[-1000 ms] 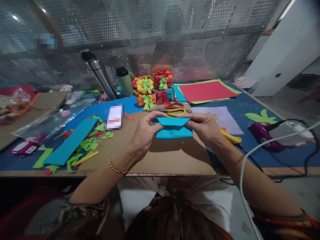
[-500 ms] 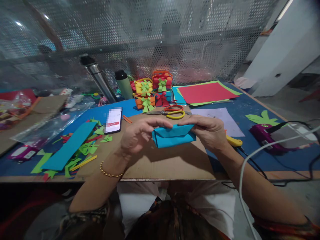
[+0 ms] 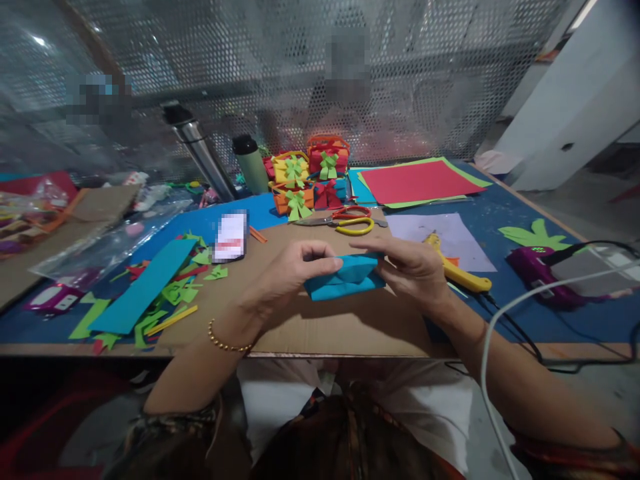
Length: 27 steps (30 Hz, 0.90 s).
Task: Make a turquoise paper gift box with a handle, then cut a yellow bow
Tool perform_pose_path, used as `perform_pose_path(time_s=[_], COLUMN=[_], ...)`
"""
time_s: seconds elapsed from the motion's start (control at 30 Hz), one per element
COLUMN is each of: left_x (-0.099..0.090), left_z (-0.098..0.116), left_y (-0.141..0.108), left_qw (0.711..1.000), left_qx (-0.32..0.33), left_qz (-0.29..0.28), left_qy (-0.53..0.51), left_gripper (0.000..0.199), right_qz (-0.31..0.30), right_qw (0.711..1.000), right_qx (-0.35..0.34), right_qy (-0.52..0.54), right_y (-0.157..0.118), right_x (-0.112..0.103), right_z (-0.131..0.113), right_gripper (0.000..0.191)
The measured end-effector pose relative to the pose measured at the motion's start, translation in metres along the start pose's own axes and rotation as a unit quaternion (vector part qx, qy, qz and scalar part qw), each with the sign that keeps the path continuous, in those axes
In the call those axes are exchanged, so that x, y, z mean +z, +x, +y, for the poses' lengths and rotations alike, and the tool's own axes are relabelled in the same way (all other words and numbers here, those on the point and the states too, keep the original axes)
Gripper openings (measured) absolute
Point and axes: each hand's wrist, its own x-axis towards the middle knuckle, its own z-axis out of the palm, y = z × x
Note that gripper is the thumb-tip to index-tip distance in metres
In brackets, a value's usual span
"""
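Note:
A folded blue paper piece [image 3: 345, 279] is held up above the brown cardboard sheet [image 3: 330, 330]. My left hand [image 3: 293, 270] pinches its left end, the thumb lying on the upper fold. At the right end my right hand [image 3: 415, 270] grips it, with fingers stretched along the top edge. Beyond the hands lie scissors with red and yellow handles [image 3: 355, 223]. Small paper bags with bows, one of them orange [image 3: 295, 202], stand behind the scissors.
Green and red scraps [image 3: 175, 293] and a blue strip [image 3: 145, 287] lie left, near a phone [image 3: 231, 237]. Right are a yellow glue gun [image 3: 465, 277], a purple device [image 3: 537, 277] and a white cable [image 3: 493, 333]. Red sheets [image 3: 425, 182] and bottles [image 3: 250, 163] stand or lie behind.
My left thumb has moved onto the front of the blue piece. My right hand's fingers have shifted along its top, and the piece is turned slightly. The view has shifted a little.

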Motion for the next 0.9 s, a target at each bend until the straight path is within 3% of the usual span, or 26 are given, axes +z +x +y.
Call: perform_pose_path(time_s=[0.2, 0.33, 0.4, 0.6, 0.9], left_x=[-0.001, -0.002, 0.001, 0.009, 0.011], left_z=[0.001, 0.005, 0.005, 0.003, 0.002], left_y=[0.0, 0.0, 0.0, 0.0, -0.001], left_qw=[0.998, 0.98, 0.971, 0.966, 0.962], left_qx=[0.035, 0.12, 0.142, 0.146, 0.148], left_qz=[0.032, 0.079, 0.087, 0.061, 0.063], left_qy=[0.051, 0.139, 0.172, 0.207, 0.221], left_gripper=[0.031, 0.026, 0.025, 0.025, 0.024], right_qz=[-0.049, 0.011, 0.029, -0.036, -0.015], right_qw=[0.976, 0.957, 0.956, 0.949, 0.922], right_qx=[0.148, 0.222, 0.235, 0.267, 0.296], right_qy=[0.15, 0.185, 0.172, 0.162, 0.251], right_y=[0.002, 0.006, 0.008, 0.008, 0.007], right_x=[-0.003, -0.004, -0.002, 0.009, 0.013], right_z=[0.0, -0.003, -0.003, -0.003, 0.0], right_gripper=[0.036, 0.045, 0.049, 0.048, 0.052])
